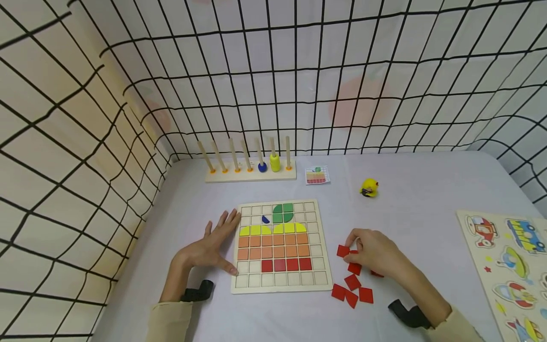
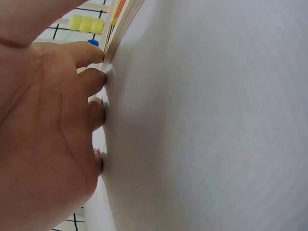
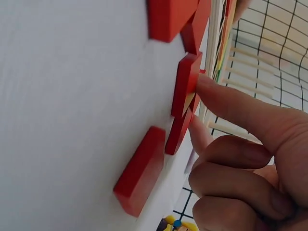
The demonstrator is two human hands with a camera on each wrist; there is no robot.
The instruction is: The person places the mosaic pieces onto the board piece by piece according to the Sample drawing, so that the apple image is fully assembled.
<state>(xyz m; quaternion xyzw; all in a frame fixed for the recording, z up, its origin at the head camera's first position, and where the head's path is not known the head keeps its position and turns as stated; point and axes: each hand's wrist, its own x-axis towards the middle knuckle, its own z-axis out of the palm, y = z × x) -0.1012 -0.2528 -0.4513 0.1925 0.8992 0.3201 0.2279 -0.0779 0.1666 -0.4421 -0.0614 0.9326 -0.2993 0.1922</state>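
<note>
A square wooden grid board [image 1: 282, 282] lies on the table, bearing green, yellow, orange and red tiles and a small blue piece [image 1: 266, 219]. My left hand [image 1: 211, 244] is spread flat with straight fingers. Its thumb and fingertips touch the board's left edge. Right of the board, my right hand [image 1: 376, 249] reaches into a loose group of red tiles. Its thumb and index finger pinch around a red tile [image 3: 195, 103], partly hidden by the fingertips; the other fingers are curled. More red tiles [image 1: 352, 282] lie around and below this hand.
Behind the board stands a wooden peg rack [image 1: 249, 175] with blue and yellow beads. A small picture card [image 1: 317, 175] lies beside it, then a yellow duck toy [image 1: 369, 187]. At the right edge is a picture puzzle board [image 1: 491, 266]. Black netting [image 1: 295, 102] encloses the table's back and sides.
</note>
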